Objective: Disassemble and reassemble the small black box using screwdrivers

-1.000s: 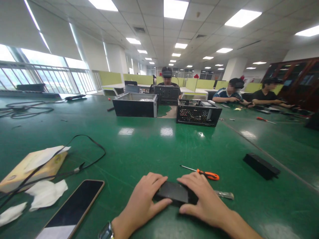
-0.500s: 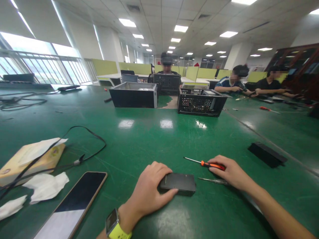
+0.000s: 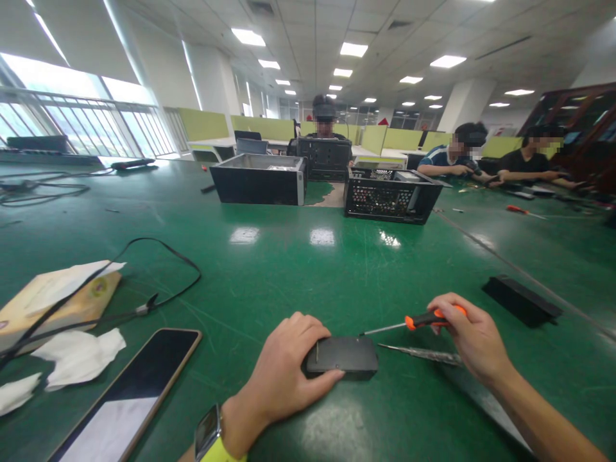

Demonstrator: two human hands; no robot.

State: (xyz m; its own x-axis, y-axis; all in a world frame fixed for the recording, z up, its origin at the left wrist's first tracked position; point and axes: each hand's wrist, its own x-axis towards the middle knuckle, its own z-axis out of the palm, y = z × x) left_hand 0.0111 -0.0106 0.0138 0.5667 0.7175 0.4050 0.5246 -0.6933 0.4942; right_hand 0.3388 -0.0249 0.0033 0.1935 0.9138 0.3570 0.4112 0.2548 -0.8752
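Left hand cupped over left end of black box, gripping it flat on table. Right hand grasps screwdriver, tip just above box.

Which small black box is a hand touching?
The near black box, gripped by the left hand; the other black box lies untouched, far right.
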